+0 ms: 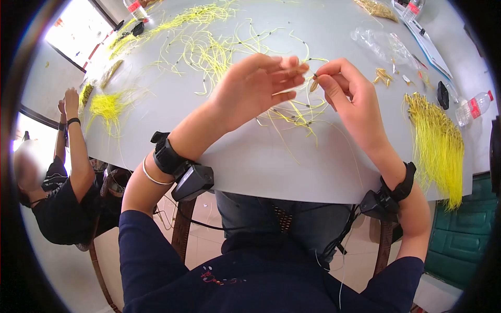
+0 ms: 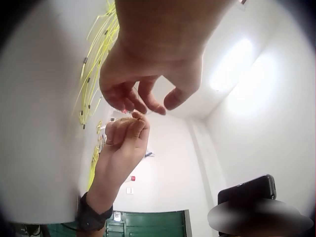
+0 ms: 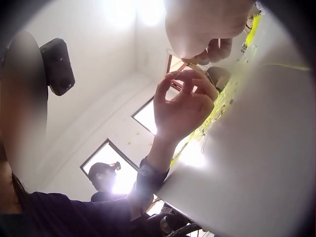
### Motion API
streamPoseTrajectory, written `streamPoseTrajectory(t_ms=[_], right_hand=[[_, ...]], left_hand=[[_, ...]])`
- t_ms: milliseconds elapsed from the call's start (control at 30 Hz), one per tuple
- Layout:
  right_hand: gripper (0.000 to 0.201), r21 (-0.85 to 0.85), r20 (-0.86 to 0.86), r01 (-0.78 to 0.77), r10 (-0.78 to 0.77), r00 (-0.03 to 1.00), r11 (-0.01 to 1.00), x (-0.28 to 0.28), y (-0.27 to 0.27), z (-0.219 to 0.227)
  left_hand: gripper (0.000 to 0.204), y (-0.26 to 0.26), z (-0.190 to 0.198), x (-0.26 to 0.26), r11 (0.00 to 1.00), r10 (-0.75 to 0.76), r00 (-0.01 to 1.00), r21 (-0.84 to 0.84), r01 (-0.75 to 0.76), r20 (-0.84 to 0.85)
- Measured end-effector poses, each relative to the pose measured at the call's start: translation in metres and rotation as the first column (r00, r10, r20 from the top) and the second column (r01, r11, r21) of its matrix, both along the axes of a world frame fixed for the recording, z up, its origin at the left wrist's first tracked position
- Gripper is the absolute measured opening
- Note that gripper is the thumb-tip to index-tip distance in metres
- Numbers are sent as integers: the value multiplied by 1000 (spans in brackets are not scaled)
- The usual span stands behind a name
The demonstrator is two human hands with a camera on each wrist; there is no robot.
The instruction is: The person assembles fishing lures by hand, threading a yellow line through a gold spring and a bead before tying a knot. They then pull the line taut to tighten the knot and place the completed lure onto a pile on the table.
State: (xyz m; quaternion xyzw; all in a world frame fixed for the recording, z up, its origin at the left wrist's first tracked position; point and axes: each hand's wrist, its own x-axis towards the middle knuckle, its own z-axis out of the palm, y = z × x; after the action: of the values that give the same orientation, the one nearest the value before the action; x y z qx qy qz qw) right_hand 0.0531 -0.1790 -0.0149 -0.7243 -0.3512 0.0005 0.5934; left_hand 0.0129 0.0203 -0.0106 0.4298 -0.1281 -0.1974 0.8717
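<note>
My right hand (image 1: 350, 96) pinches a small golden-brown, leaf-shaped piece (image 1: 313, 85) with a dark bit at its top, between thumb and forefinger. It hangs just below the fingertips. Close by on the left, my left hand (image 1: 255, 86) is raised over the table with its fingers loosely spread and slightly blurred. In the left wrist view, a gap shows between the left thumb and fingers. Beneath both hands lie tangled yellow-green cords (image 1: 209, 52) with small dark beads along them.
On the grey table (image 1: 172, 115), a fringe-like bundle of yellow cords (image 1: 436, 141) hangs over the right edge. Small golden pieces (image 1: 383, 77), plastic bags (image 1: 383, 46) and a bottle (image 1: 475, 107) stand or lie at right. Another person (image 1: 62, 193) sits at left beside a yellow bundle (image 1: 108, 108).
</note>
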Motion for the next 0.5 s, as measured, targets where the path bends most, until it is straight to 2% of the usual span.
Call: streamPoseTrajectory(t_ms=[33, 100, 133, 200, 233, 300, 467, 500], right_hand=[[13, 24, 59, 11, -12, 998, 1000, 0, 1, -1], [12, -28, 70, 20, -18, 997, 999, -3, 0, 2], [12, -79, 80, 28, -21, 997, 996, -4, 0, 3], [11, -79, 88, 14, -7, 996, 997, -4, -1, 4], [9, -82, 95, 0, 8, 995, 997, -4, -1, 4], [8, -57, 91, -5, 10, 996, 998, -5, 0, 5], [5, -29, 121, -32, 36, 992, 999, -6, 2, 0], [7, -48, 134, -20, 26, 991, 999, -6, 2, 0]], left_hand=[[31, -2, 1, 0, 1000, -2, 1000, 0, 2, 1], [45, -10, 6, -3, 952, 240, 966, 172, -253, 96], [45, -13, 8, -5, 952, 239, 966, 174, -253, 98], [58, -17, 10, -9, 851, 211, 923, 403, -336, 323], [58, -19, 10, -10, 851, 210, 922, 403, -336, 325], [60, -22, 10, -13, 776, 159, 890, 504, -380, 427], [60, -23, 8, -11, 721, 179, 859, 531, -446, 479], [58, -23, 5, -10, 712, 220, 827, 494, -499, 517]])
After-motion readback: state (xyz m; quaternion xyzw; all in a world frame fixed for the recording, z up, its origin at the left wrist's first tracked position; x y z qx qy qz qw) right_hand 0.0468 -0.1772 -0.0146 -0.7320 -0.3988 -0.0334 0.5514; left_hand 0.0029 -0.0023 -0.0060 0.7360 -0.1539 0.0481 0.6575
